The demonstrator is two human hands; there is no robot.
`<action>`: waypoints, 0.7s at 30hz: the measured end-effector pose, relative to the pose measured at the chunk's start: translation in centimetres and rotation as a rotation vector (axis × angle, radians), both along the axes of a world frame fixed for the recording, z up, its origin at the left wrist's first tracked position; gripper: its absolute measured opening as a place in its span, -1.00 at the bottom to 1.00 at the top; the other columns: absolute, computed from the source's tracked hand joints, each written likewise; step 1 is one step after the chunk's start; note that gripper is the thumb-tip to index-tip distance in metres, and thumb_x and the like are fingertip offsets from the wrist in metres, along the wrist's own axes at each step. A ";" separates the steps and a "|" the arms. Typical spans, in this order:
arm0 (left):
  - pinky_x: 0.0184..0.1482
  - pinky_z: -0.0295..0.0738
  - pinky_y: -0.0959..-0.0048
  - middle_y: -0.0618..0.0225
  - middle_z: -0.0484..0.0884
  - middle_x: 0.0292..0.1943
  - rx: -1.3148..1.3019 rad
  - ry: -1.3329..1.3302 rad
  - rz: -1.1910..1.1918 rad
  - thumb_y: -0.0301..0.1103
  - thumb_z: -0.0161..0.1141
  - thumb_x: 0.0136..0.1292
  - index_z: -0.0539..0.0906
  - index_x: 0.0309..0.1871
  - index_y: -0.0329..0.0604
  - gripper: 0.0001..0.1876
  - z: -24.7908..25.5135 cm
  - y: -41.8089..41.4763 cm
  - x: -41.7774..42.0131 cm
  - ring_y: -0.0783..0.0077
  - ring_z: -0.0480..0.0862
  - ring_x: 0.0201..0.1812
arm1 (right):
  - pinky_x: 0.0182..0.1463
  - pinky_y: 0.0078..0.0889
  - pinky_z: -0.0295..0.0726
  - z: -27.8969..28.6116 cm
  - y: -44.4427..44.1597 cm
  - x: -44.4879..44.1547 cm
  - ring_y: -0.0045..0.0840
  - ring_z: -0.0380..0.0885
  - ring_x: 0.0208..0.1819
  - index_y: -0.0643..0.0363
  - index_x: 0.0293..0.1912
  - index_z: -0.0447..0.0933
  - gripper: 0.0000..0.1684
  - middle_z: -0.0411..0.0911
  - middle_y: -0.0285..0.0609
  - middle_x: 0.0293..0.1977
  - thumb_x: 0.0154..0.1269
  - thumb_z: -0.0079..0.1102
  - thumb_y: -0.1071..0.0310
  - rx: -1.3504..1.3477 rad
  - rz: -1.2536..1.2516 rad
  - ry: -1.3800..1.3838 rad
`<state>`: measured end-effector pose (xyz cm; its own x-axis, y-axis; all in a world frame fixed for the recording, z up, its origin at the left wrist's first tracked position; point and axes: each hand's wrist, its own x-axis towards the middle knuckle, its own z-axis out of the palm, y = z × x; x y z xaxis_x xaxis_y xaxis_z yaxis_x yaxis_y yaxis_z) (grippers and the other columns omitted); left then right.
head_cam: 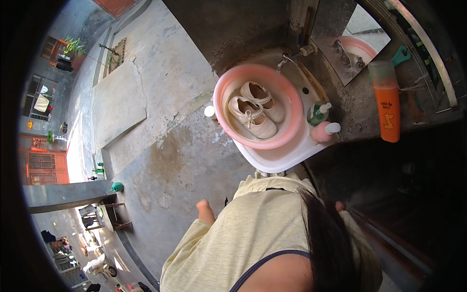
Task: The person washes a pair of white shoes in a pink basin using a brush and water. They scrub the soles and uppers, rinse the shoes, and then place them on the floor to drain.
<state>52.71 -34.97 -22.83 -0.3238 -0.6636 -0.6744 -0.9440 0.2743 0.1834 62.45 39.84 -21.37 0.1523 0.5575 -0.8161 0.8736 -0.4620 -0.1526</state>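
A pair of cream child's shoes (252, 124) lies in a pink plastic basin (225, 122). Pearl-like beads line their straps, and a bow is on the nearer one. The basin rests on a white sink (276, 166) under a metal tap (281, 65). My left hand (205, 207) hangs low beside my body, apart from the sink. On the other side, only a small part of my right hand (340, 206) shows past my hair. Neither hand touches the shoes or basin. The fingers of both are too hidden to read.
A green pump bottle (318, 114) and a pink pump bottle (325, 132) stand on the sink's right edge. An orange bottle (388, 113) is farther right, near a mirror (352, 47). A white-topped container (209, 111) sits left of the basin. A wooden stool (114, 216) stands at far left.
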 end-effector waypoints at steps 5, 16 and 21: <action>-0.16 0.43 0.30 0.13 0.57 -0.17 0.027 0.089 0.447 -0.42 -0.02 0.09 0.53 -0.15 -0.44 -0.70 1.2 3.2 -3.0 0.29 0.53 -0.17 | -0.24 -0.17 0.42 -0.7 0.1 -0.1 -0.30 0.42 -0.10 0.05 -0.12 0.44 -0.70 0.45 -0.17 -0.15 0.17 0.00 0.17 -0.004 -0.043 0.032; -0.09 0.40 0.28 0.15 0.53 -0.08 0.181 0.149 0.538 -0.39 -0.06 0.12 0.50 -0.05 -0.43 -0.64 -2.7 4.5 -0.6 0.28 0.50 -0.10 | -0.24 -0.16 0.40 -1.7 -0.4 0.2 -0.33 0.42 -0.11 0.03 -0.10 0.42 -0.70 0.43 -0.20 -0.15 0.18 -0.02 0.15 -0.040 -0.091 0.058; -0.09 0.40 0.26 0.15 0.52 -0.08 0.173 0.154 0.553 -0.40 -0.05 0.11 0.49 -0.05 -0.43 -0.63 -2.1 3.9 -1.1 0.27 0.49 -0.10 | -0.24 -0.16 0.39 -2.1 -0.3 0.4 -0.34 0.42 -0.12 0.02 -0.10 0.41 -0.69 0.43 -0.21 -0.15 0.19 -0.03 0.15 -0.043 -0.099 0.060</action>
